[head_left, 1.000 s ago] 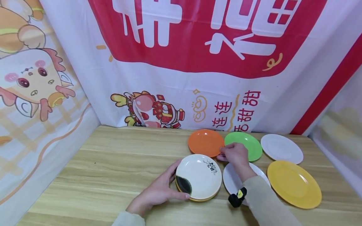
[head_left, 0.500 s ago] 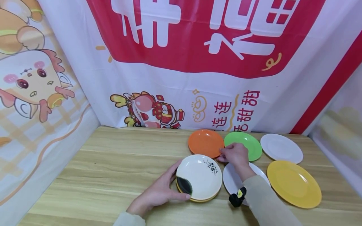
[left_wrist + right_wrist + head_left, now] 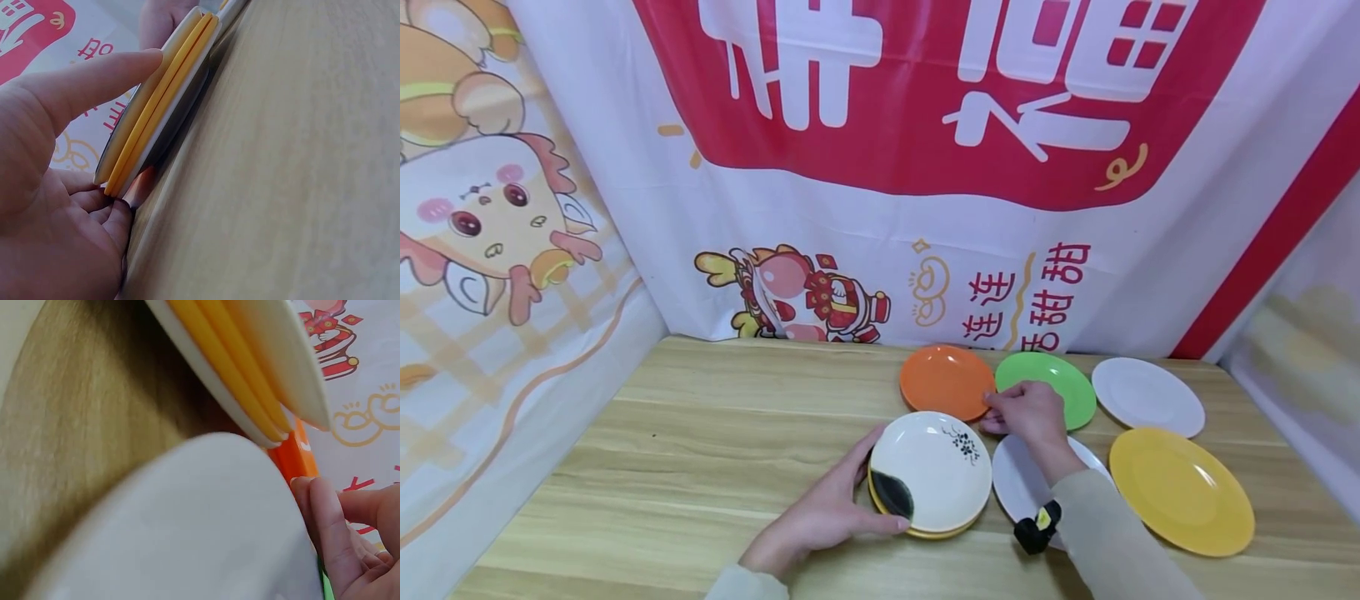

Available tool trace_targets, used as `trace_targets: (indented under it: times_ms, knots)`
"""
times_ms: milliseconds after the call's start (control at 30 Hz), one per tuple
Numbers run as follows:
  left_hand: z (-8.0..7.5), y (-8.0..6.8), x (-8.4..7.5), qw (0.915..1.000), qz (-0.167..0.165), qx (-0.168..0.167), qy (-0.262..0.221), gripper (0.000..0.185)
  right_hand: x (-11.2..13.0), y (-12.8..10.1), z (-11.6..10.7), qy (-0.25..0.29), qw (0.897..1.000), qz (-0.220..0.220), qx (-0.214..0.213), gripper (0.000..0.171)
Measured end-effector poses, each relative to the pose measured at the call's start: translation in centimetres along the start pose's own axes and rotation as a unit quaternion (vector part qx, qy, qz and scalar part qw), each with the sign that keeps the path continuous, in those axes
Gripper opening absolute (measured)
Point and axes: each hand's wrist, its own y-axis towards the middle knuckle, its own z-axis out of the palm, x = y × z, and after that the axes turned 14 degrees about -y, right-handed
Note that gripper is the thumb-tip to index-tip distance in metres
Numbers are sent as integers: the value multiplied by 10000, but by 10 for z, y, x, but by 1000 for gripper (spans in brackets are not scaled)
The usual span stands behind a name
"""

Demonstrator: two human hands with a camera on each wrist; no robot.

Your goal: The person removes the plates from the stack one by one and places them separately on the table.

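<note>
Five loose plates: orange plate (image 3: 945,381) touched by right hand (image 3: 1026,412), green plate (image 3: 1060,385) beside.

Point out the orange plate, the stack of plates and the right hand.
orange plate (image 3: 944,379), head view, its centre.
stack of plates (image 3: 930,468), head view, top plate's centre.
right hand (image 3: 1028,412), head view, back of hand.

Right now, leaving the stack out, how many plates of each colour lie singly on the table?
orange plate: 1
green plate: 1
white plates: 2
yellow plate: 1
Total: 5
</note>
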Motion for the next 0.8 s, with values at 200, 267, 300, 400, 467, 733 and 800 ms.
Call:
trace_targets:
  times_ms: [200,267,300,400,467,733,800]
  knots:
    - [1,0,-2,10000,-17,-44,-28,117,-1,-7,-8,65,9997,-215,95,30]
    - [1,-1,-2,10000,-15,-32,-28,117,-1,-9,-10,75,9995,-243,175,32]
    - [1,-1,-2,10000,-15,-23,-29,116,-2,-11,-11,62,9994,-266,220,34]
    - [1,-1,-2,10000,-29,-9,-21,117,-3,-18,-13,-87,9987,-390,312,38]
    - [1,0,-1,10000,-37,-8,-10,117,-6,-23,-14,-176,9975,-582,359,41]
    - [-1,-1,0,9999,-51,-30,120,119,-19,-45,-11,-916,9787,-1800,361,57]
    - [0,-1,0,9999,-77,-37,119,118,-22,-49,-10,-1050,9717,-2075,417,64]
